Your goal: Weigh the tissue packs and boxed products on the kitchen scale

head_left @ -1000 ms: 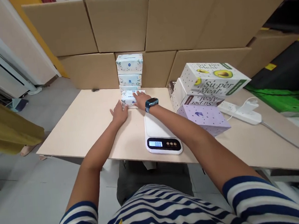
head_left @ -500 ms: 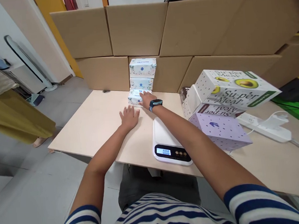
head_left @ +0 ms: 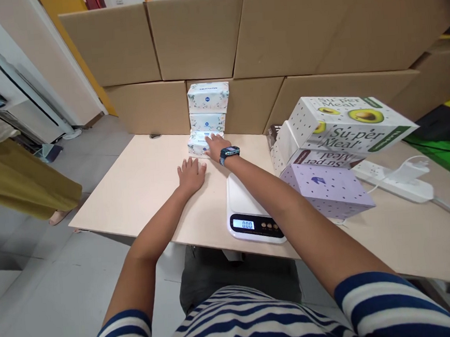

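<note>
Three soft tissue packs with a floral print stand stacked against the cardboard: a top pack (head_left: pixel 207 98), a middle pack (head_left: pixel 207 122) and a bottom pack (head_left: pixel 197 143) that juts forward. My right hand (head_left: pixel 216 145), with a watch on its wrist, lies against the right front of the bottom pack, fingers stretched over it; I see no grasp round it. To the left and nearer, my left hand (head_left: pixel 192 176) rests flat on the table with fingers spread, holding nothing. A white digital scale (head_left: pixel 246 195) reading 0.00 sits partly under my right forearm.
Cardboard boxes (head_left: pixel 195 38) form a wall behind the table (head_left: pixel 133 191). On the right are stacked Su-per Meal boxes (head_left: pixel 346 122), a purple dotted box (head_left: pixel 328 189) and a white power strip (head_left: pixel 395 181). A person in a mustard skirt (head_left: pixel 23 179) stands at the left.
The view has shifted slightly, so everything sits a little further left and up. Both hands and the tissue packs hold nearly the same places relative to each other.
</note>
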### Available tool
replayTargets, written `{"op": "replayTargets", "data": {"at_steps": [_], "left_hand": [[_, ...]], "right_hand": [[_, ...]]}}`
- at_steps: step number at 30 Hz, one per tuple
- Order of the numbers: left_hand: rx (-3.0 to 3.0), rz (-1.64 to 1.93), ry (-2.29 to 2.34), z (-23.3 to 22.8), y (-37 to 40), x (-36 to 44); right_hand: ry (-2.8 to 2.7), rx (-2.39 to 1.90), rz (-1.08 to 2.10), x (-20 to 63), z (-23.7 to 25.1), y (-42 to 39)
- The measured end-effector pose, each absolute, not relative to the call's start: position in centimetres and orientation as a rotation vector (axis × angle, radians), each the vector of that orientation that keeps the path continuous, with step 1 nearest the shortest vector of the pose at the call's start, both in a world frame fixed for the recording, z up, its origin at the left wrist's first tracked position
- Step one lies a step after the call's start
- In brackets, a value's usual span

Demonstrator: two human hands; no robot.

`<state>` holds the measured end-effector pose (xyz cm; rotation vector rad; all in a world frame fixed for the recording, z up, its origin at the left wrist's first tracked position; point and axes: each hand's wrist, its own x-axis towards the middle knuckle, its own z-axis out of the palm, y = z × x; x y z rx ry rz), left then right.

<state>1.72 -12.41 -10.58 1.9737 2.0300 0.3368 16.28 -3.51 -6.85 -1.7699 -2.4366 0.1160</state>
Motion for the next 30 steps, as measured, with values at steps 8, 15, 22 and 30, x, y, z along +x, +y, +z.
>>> {"op": "replayTargets", "data": {"at_steps": [8, 15, 22, 30], "left_hand": [[2.007, 0.301, 2.034, -10.6, -12.5, 1.7], [2.032, 0.275, 2.031, -10.7, -12.6, 1.7], [2.042, 0.25, 2.029, -10.6, -12.7, 1.8], [2.047, 0.24, 2.022, -10.6, -12.7, 1.8]], "right_hand": [[-2.431, -1.769, 0.146, 16.2, -7.0, -3.9], [-2.421, -1.766, 0.18, 16.3, -7.4, -3.7], [-2.423, -1.761, 0.206, 16.4, -7.5, -3.3], [-2.419, -1.748, 0.212, 16.5, -8.0, -2.9]]}}
